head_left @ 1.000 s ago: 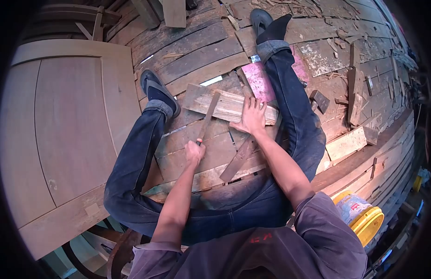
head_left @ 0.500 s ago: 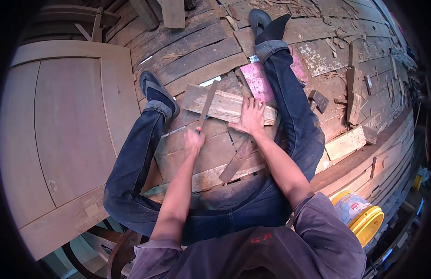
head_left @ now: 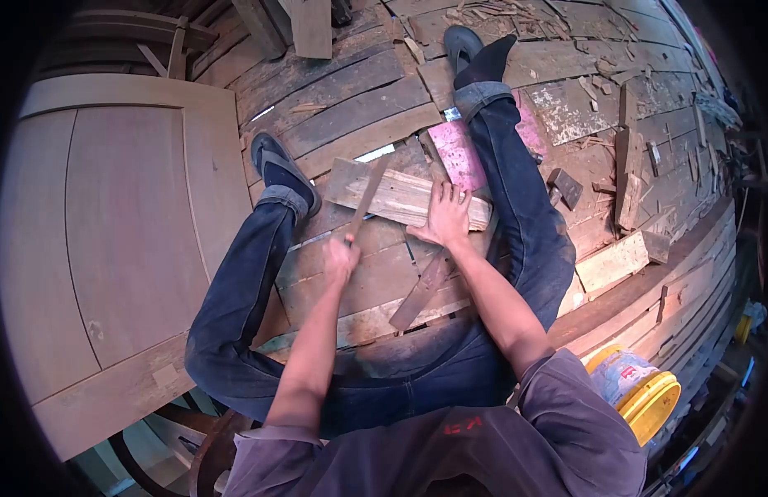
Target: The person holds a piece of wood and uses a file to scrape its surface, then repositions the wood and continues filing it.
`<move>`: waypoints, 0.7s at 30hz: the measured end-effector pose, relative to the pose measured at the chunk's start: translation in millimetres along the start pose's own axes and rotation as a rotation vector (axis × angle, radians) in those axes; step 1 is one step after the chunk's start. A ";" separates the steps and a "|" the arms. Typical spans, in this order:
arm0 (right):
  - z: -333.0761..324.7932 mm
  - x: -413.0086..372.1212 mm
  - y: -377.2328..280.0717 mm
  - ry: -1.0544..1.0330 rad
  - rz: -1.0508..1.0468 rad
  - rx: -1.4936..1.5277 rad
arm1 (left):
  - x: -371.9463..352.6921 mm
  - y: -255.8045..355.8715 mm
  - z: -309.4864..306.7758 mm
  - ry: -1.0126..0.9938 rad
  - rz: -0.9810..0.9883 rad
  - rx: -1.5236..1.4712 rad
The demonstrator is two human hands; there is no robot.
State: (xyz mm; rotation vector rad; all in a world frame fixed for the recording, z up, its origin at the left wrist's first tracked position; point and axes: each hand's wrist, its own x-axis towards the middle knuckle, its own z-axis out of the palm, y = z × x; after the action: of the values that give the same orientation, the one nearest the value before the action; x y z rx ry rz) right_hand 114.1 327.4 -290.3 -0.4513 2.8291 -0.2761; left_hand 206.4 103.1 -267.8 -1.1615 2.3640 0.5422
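Tightly clenched, the left hand grips the handle of a flat blade just on the person's side of the wooden board. The blade's long axis points away from the person and crosses the board's left end. The right hand presses open, fingers spread flat, on the board's right half; the board lies crosswise between the legs, and red marks on the shirt are unreadable.

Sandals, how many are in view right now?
2. The left sandal is beside the large wooden panel; the right sandal is under the socked foot, farther out on the plank floor. None seem hidden.
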 end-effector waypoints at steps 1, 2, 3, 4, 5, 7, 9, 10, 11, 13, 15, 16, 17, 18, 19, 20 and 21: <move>-4.3 -0.6 -0.6 -0.023 -0.001 0.007 | 5.0 13.6 -13.9 -0.003 0.009 -0.008; 0.8 -6.5 -2.1 -0.011 -0.005 0.003 | 7.6 11.9 -9.4 0.022 0.004 -0.007; 6.0 -11.7 -2.4 0.002 -0.008 -0.002 | 10.5 10.2 1.9 0.046 0.001 -0.008; 2.1 -2.3 -0.1 0.040 -0.016 -0.017 | 23.5 16.7 11.3 0.085 0.012 -0.027; 0.6 -0.5 0.6 -0.001 -0.007 -0.025 | 24.8 2.1 21.5 0.049 0.060 -0.009; 2.5 -2.2 0.2 0.015 -0.003 -0.016 | 7.8 -41.2 42.5 0.005 -0.005 -0.015; 2.6 -0.4 0.0 0.023 -0.009 -0.014 | -7.6 -56.6 42.6 0.005 -0.041 -0.007; 1.4 1.1 -1.0 0.025 -0.006 -0.013 | -16.2 -53.4 33.6 0.023 -0.037 0.013; 0.5 -1.0 -1.3 0.021 -0.002 -0.015 | -23.2 -52.0 29.0 0.036 -0.035 0.032; -4.1 -2.8 -1.8 0.004 -0.003 -0.012 | -9.0 -50.6 35.3 0.038 -0.040 -0.012; -4.5 0.0 -0.6 0.013 0.004 -0.005 | 8.0 -29.0 31.6 0.021 -0.007 -0.029; -1.3 1.6 0.1 0.024 0.006 0.000 | 13.5 1.5 18.7 0.001 0.022 -0.024; 2.7 -1.2 -0.6 0.032 0.005 0.005 | 13.8 13.9 13.2 -0.021 0.046 -0.020; 6.4 -11.3 -3.1 0.012 0.004 0.002 | 15.0 0.4 22.8 -0.030 0.064 -0.010; 3.8 -7.0 -1.6 0.020 -0.001 -0.011 | 30.7 -4.9 35.5 -0.021 0.099 -0.018; 1.5 -1.1 0.8 0.025 -0.009 -0.022 | 38.4 -7.8 43.4 -0.013 0.129 -0.024; 1.5 -1.6 1.3 0.029 -0.015 -0.012 | 17.9 -15.6 45.1 0.031 0.018 -0.061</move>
State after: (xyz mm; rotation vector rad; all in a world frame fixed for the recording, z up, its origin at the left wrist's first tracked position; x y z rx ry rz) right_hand 115.6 328.9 -291.7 -0.4745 2.8583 -0.2704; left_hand 219.1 106.5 -317.0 -1.1839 2.4015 0.6101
